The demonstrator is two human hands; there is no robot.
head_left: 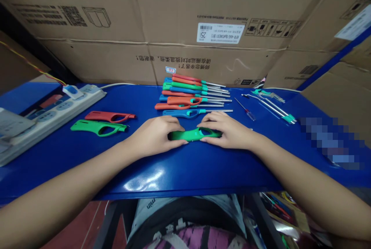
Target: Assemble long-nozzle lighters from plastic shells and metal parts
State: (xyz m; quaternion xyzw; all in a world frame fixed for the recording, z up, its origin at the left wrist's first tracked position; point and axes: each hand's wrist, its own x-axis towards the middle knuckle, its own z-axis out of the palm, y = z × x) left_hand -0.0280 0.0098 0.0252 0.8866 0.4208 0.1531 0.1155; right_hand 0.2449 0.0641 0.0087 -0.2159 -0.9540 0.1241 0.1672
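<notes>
Both hands grip one green lighter body [189, 135] just above the blue tabletop. My left hand [155, 135] is closed round its handle end. Closed on the trigger-loop end is my right hand [228, 131], its fingers hiding that tip; a bit of teal shows inside the loop. Behind the hands lies a stack of long-nosed lighters in red, green and blue with metal tubes, a blue lighter [181, 113] nearest. To the left rest a red lighter body [107, 116] and a green lighter body [97, 128], without metal tubes.
A white power strip [55, 115] with a plug runs along the left. At right lie a small screwdriver [246, 110], metal tubes [275, 108] with teal ends, and a blurred patch. A large cardboard box [174, 28] walls off the back. The blue table [188, 175] ends near my lap.
</notes>
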